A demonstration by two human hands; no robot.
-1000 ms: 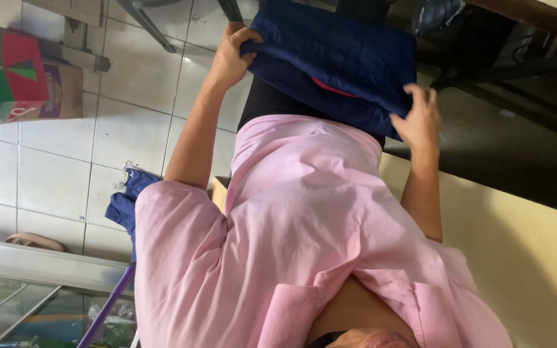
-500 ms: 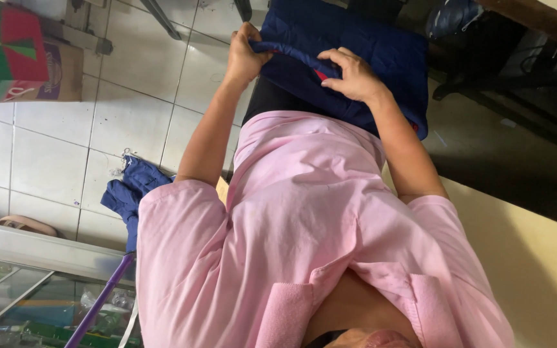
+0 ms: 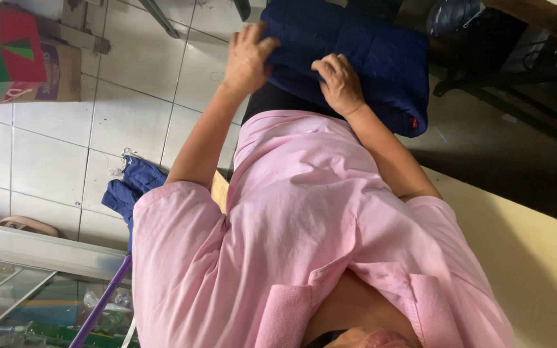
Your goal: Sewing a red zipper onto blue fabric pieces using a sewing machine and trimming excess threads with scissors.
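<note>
White tiled floor (image 3: 66, 129) | folded navy quilt (image 3: 369, 51), long axis across frame | both hands (image 3: 291, 67) pressed flat on it

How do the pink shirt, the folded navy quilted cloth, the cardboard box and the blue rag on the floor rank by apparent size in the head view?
1. Pink shirt, though it is nearest the camera.
2. Navy quilted cloth, under both hands.
3. Cardboard box and blue rag look alike; the box is cut off, so unranked.
</note>
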